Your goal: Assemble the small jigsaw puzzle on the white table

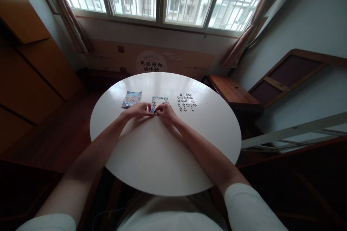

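At the hollow puzzle border point(161, 98), right fingers point(159, 108) pinch a piece point(155, 113), left fingers point(148, 105) spread.

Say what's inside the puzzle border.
A white surface shows inside the puzzle border. The right hand covers its near right part; anything beneath cannot be seen.

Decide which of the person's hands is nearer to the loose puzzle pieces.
Right. The right hand is left of the loose puzzle pieces, at the partly assembled puzzle; the left hand is farther left, beyond the right hand.
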### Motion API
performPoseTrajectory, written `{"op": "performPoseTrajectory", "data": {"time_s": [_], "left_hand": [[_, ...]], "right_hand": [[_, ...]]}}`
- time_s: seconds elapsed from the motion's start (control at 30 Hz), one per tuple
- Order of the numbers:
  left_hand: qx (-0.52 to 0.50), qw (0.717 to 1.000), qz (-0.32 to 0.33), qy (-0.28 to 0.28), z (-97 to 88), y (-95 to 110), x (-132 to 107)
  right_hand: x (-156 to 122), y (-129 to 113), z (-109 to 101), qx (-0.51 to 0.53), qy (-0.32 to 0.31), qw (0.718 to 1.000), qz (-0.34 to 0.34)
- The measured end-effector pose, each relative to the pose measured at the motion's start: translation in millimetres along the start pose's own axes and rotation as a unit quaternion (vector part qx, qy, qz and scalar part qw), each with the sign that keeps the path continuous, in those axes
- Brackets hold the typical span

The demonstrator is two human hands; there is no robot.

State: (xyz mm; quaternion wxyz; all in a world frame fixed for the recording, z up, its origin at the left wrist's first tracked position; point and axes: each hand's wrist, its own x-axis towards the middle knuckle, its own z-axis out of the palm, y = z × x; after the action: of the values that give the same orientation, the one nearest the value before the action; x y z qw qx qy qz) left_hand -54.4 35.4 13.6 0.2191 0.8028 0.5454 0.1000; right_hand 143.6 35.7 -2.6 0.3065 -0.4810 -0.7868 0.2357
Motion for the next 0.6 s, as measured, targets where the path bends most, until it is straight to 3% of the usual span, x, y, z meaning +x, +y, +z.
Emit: {"op": "performPoseTrajectory", "data": {"time_s": [0.2,0.47,0.6], "left_hand": [[-0.013,1.000,-0.012,-0.009,-2.1,3.9,-2.1],[-0.023,1.000,-0.007,-0.007,-0.5,0.6,-0.6],[-0.024,1.000,-0.006,0.001,-0.4,0.9,-0.3]], "right_hand": [[0.7,4.8,2.4,0.021,0.005,1.000,-0.008],[-2.7,18.6,-9.8,0.020,0.085,0.996,-0.032],[-6.1,27.1,-9.4,0.019,0.093,0.995,-0.030]]}}
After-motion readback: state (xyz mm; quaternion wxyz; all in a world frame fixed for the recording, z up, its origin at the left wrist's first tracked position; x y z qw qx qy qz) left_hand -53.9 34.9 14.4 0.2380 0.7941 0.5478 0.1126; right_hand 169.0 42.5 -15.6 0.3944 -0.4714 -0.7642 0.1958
